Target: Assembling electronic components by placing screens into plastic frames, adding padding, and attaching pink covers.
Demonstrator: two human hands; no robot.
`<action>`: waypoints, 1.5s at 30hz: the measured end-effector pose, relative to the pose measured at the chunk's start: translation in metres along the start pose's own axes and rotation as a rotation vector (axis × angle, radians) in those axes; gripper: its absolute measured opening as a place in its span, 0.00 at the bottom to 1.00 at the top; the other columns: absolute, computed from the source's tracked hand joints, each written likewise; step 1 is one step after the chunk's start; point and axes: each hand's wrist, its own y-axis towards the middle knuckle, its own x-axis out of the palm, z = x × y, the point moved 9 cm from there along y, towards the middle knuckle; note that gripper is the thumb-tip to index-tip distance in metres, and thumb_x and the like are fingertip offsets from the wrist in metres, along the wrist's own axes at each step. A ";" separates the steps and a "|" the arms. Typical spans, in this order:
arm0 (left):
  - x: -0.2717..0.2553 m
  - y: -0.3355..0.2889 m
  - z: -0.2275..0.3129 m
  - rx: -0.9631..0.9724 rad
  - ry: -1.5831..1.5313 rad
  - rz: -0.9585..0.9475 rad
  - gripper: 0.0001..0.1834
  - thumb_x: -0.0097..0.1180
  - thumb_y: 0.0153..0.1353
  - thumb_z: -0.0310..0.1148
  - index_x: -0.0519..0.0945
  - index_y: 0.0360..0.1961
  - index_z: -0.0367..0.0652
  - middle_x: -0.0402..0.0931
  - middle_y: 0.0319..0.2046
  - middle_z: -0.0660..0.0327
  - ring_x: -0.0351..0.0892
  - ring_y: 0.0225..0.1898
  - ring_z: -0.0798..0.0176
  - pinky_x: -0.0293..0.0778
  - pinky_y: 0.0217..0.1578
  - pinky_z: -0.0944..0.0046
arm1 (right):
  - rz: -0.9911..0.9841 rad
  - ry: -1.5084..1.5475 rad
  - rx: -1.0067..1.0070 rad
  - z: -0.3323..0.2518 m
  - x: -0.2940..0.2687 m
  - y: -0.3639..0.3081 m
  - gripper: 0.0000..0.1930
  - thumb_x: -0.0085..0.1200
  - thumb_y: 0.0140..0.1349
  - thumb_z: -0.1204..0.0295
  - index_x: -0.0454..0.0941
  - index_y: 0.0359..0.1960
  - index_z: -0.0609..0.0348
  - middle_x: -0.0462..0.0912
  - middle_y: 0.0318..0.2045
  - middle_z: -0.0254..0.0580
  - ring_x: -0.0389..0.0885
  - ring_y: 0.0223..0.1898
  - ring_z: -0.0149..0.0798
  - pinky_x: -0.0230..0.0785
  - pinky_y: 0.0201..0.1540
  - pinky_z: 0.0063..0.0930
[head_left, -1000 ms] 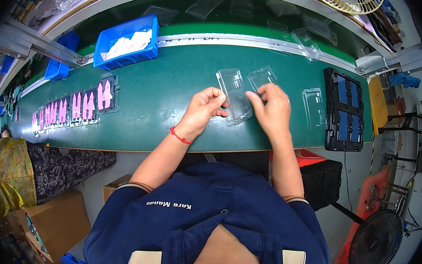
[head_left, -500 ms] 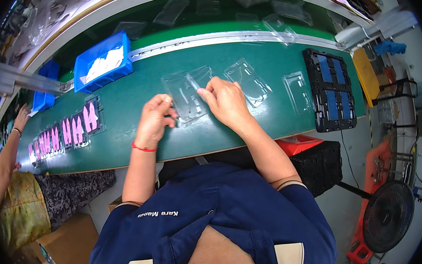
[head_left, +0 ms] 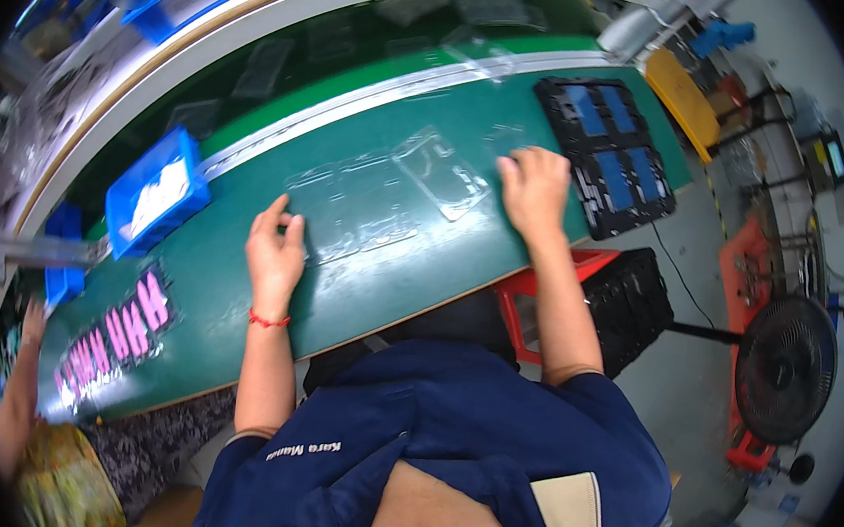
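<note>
Left hand (head_left: 276,251) beside clear trays (head_left: 375,204) (right hand (head_left: 536,188) near black frame (head_left: 608,144))

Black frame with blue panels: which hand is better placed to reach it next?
Right hand, probably: it is close beside the black frame; the left hand is farther off, beyond the clear trays.

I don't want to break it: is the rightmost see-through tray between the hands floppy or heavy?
The clear tray probably feels light, since its plastic looks thin. It may flex, though its raised edges might stiffen it. Pushed, it could slide easily: the green table looks shiny.
</note>
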 end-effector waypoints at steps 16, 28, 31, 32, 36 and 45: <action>-0.003 -0.006 -0.023 -0.038 -0.295 0.057 0.15 0.55 0.61 0.25 0.74 0.50 0.35 0.71 0.28 0.68 0.64 0.18 0.81 0.62 0.18 0.77 | -0.412 -0.381 0.867 0.254 -0.069 0.027 0.27 0.67 0.45 0.48 0.81 0.44 0.50 0.73 0.53 0.47 0.67 0.57 0.51 0.57 0.57 0.42; -0.004 -0.008 -0.019 -0.072 -0.314 0.059 0.13 0.55 0.62 0.27 0.76 0.47 0.35 0.73 0.29 0.67 0.64 0.19 0.80 0.63 0.18 0.78 | -0.412 -0.129 0.743 0.237 -0.077 0.043 0.16 0.72 0.40 0.63 0.81 0.28 0.56 0.84 0.35 0.45 0.81 0.43 0.46 0.62 0.51 0.42; -0.006 -0.009 -0.020 -0.080 -0.311 0.069 0.10 0.56 0.61 0.25 0.77 0.44 0.36 0.73 0.26 0.68 0.65 0.18 0.80 0.64 0.18 0.77 | -0.575 -0.082 0.644 0.203 -0.042 0.030 0.27 0.73 0.35 0.52 0.82 0.34 0.58 0.84 0.37 0.47 0.81 0.45 0.48 0.61 0.52 0.42; -0.007 -0.008 -0.019 -0.083 -0.311 0.076 0.10 0.56 0.61 0.25 0.77 0.44 0.36 0.73 0.26 0.68 0.65 0.18 0.80 0.64 0.18 0.77 | -0.593 -0.122 0.653 0.198 -0.040 0.028 0.28 0.72 0.35 0.51 0.82 0.35 0.58 0.84 0.37 0.48 0.80 0.45 0.48 0.60 0.53 0.42; 0.002 -0.008 -0.024 -0.133 -0.340 0.016 0.08 0.56 0.61 0.26 0.78 0.42 0.36 0.73 0.24 0.68 0.65 0.18 0.80 0.64 0.19 0.77 | -0.635 -0.164 0.691 0.207 -0.037 0.027 0.30 0.72 0.35 0.51 0.80 0.38 0.57 0.83 0.39 0.50 0.80 0.46 0.46 0.58 0.54 0.43; -0.002 -0.009 -0.028 -0.112 -0.378 0.058 0.07 0.56 0.61 0.27 0.79 0.39 0.35 0.73 0.21 0.69 0.67 0.18 0.79 0.64 0.19 0.76 | -0.570 0.366 0.615 0.217 -0.045 0.066 0.12 0.70 0.42 0.72 0.82 0.28 0.63 0.82 0.23 0.35 0.77 0.25 0.29 0.69 0.32 0.29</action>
